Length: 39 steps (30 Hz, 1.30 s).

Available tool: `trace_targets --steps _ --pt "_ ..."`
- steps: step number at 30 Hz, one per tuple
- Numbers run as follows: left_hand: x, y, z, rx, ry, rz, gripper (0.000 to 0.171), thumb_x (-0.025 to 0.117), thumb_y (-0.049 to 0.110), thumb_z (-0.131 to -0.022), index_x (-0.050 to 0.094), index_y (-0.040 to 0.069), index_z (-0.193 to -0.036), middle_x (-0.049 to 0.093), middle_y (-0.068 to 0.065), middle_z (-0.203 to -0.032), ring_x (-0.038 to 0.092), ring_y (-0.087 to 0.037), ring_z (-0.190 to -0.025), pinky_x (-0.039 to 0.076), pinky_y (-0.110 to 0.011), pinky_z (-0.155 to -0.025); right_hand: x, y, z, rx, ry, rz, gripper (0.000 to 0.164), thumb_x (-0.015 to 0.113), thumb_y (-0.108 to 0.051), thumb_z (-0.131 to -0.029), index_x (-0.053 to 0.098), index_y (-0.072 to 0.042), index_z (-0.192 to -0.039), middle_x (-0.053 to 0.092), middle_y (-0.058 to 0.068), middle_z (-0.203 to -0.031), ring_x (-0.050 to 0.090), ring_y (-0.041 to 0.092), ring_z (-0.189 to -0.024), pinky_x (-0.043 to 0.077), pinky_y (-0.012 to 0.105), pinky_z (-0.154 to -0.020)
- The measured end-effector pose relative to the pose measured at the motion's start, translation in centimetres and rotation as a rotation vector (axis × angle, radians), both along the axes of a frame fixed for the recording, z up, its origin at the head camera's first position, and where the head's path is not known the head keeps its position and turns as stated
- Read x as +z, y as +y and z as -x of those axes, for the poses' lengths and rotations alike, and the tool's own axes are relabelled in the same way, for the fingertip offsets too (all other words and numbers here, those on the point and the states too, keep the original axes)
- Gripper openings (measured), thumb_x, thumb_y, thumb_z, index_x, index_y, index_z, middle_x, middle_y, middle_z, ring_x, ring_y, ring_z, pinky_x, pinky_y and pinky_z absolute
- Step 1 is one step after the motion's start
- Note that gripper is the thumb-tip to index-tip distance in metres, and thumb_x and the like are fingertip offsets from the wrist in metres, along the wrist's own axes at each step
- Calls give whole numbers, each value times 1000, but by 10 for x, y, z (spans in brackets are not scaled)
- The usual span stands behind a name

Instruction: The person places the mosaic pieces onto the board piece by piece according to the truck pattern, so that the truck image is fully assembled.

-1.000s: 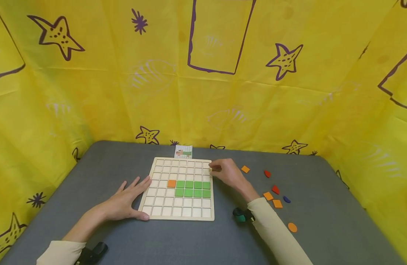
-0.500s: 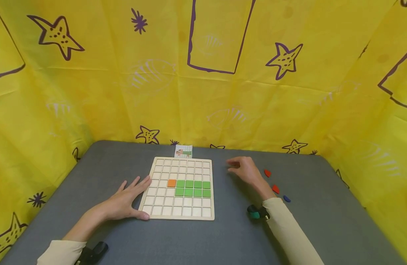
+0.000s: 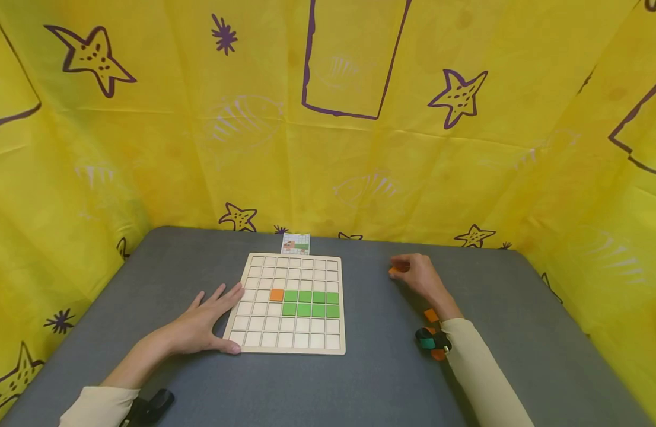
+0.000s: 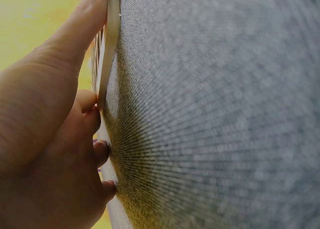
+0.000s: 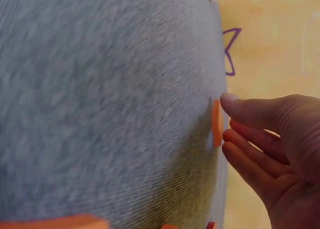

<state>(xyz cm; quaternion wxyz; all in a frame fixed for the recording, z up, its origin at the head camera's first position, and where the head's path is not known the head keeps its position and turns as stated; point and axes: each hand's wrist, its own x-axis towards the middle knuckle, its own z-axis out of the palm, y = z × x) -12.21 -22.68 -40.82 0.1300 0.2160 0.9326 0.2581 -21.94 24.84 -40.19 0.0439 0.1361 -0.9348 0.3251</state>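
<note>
In the head view my right hand is at an orange square tile on the table, to the right of the board. From the right wrist view, that orange tile lies flat with the thumb and fingertips close around it, a gap between them. My left hand rests spread along the left edge of a wooden grid board. The board carries two rows of green tiles and a single orange tile. In the left wrist view the thumb touches the board's edge.
A small pattern card stands behind the board. Orange pieces lie under and beside the right forearm, partly hidden by it. A red piece shows at the bottom of the right wrist view. A yellow curtain hangs behind the grey table.
My right hand has moved rightward from the board's right edge to the loose orange square tile. The right forearm now covers the red and blue pieces. My left hand and the board have stayed put.
</note>
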Motion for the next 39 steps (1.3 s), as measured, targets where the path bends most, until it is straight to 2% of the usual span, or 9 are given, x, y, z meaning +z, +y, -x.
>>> trace_targets --steps 5,16,25,39 --pt "0 0 0 3 -2 -1 121 79 64 -66 23 5 -156 17 -16 -162 7 -49 -145 -4 -72 -107 -2 2 -1 0 -18 -34 37 76 -3 -83 67 9 -117 70 22 -109 68 35 -96 55 46 -83" --pt "1 1 0 7 -13 -6 120 79 63 -66 23 5 -156 17 -17 -162 7 -50 -145 -5 -71 -107 0 -2 1 16 -16 -26 34 76 1 -82 68 10 -114 70 23 -108 69 36 -97 56 45 -82" --pt "0 0 1 2 -9 -11 120 79 63 -66 23 5 -155 16 -17 -162 7 -50 -145 -5 -72 -107 6 -14 0 66 16 -65 36 77 0 -81 69 8 -115 71 21 -109 68 34 -98 55 46 -83" --pt "0 -1 -1 -4 9 -17 120 77 65 -67 24 5 -155 17 -18 -162 7 -51 -145 -4 -72 -107 14 -43 0 165 30 -38 33 77 3 -79 70 10 -111 72 19 -103 70 32 -96 55 44 -85"
